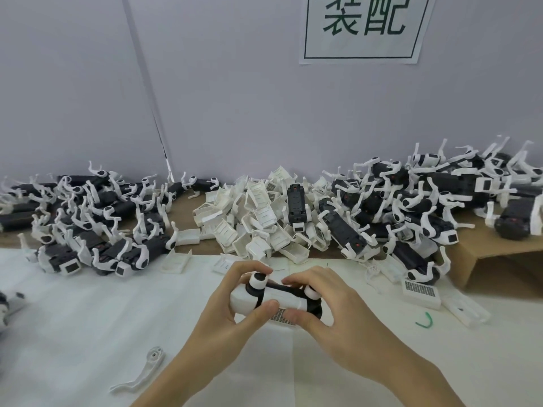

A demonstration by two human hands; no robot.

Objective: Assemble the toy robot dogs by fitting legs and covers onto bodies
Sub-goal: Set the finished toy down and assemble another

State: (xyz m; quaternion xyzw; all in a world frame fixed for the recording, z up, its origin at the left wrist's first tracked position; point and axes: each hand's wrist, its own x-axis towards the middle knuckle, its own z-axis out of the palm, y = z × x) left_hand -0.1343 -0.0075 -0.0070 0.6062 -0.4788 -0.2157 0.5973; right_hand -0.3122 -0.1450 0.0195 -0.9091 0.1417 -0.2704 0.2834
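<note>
— What filled the view when you looked in?

— I saw the bench (88, 333) under a white sheet, against a grey wall with a paper sign (364, 27) in green characters. Along the back lay three heaps: black bodies with legs fitted on the left (88, 218), a pile of loose white covers (255, 218) in the middle, and more legged bodies on the right (426, 201), partly on a brown cardboard sheet (482, 254).

— And the hands?

— Both were wrapped round one toy dog body (273, 301), held just above the sheet at centre front. My left hand (235, 301) gripped its white end, thumb underneath. My right hand (326, 306) gripped the other end, thumb pressed on the white cover beside the left thumb.

— Anything smaller nearby?

— One loose white leg (144, 371) lay on the sheet, front left. A white cover with a grille (420, 292) sat to the right, and near it a small green curved scrap (424, 321).
</note>
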